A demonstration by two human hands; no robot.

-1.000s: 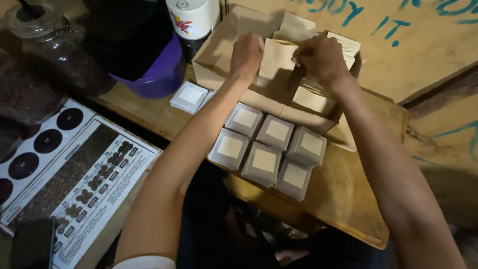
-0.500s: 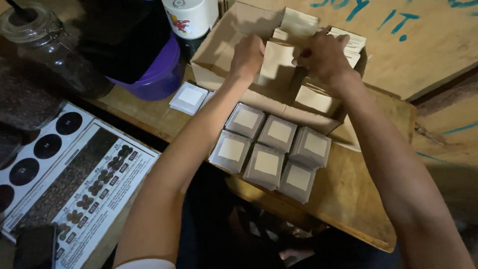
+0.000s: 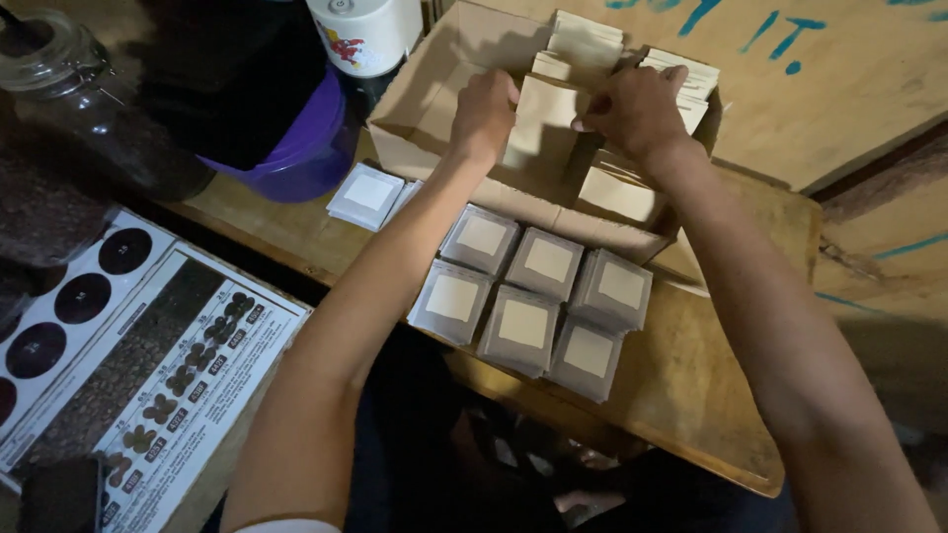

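Observation:
Both of my hands reach into an open cardboard box [image 3: 434,89] on a wooden table. My left hand [image 3: 484,111] and my right hand [image 3: 637,114] grip the two sides of one tan paper packet [image 3: 543,123], held upright inside the box. More tan packets [image 3: 617,192] stand in rows around it in the box. In front of the box, several small grey packets with pale square labels [image 3: 538,296] lie in two rows on the table.
A lone white-labelled packet [image 3: 365,194] lies left of the box. A purple bowl [image 3: 296,158] and a white container [image 3: 370,30] stand at the back left, a glass jar [image 3: 59,79] further left. A printed chart [image 3: 148,365] lies lower left. The table edge [image 3: 632,449] runs near my body.
Both hands have stayed on the tan packet in the box, with my view moved slightly closer. Nothing else has moved.

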